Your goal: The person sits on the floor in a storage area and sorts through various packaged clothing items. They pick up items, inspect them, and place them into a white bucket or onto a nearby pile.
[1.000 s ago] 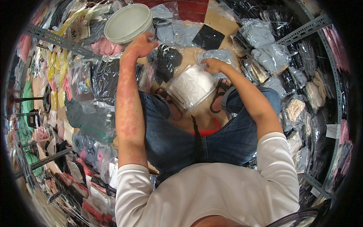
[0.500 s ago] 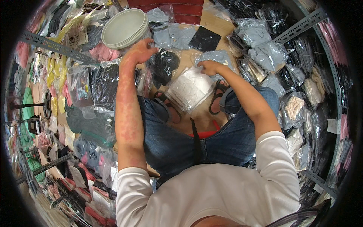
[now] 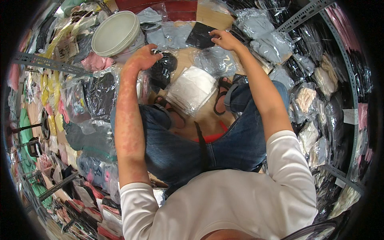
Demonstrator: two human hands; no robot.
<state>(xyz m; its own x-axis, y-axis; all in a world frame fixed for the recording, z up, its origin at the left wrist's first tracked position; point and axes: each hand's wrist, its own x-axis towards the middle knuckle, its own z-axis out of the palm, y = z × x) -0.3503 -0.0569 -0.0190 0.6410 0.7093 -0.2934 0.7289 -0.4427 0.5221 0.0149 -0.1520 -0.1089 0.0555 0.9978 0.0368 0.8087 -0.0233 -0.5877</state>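
My left hand (image 3: pixel 146 58) is bent with fingers apart over a black bagged bundle (image 3: pixel 164 71), just right of a stack of pale lids or tubs (image 3: pixel 115 32). My right hand (image 3: pixel 223 39) has its fingers slightly curled and apart at the right edge of a flat black package (image 3: pixel 197 35); whether it touches it I cannot tell. A bagged white folded stack (image 3: pixel 192 90) lies between my sandaled feet, with a bagged grey garment (image 3: pixel 214 60) just beyond it.
Heaps of bagged clothing (image 3: pixel 264 40) surround me on both sides. Perforated metal shelf rails (image 3: pixel 304 16) frame the left and right. A green-grey garment (image 3: pixel 86 142) lies beside my left arm. A dark red wooden surface (image 3: pixel 180 10) is at the back.
My right hand has moved up and away from the white stack to the black package. My left hand stays near the black bundle, while the whole view has shifted slightly.
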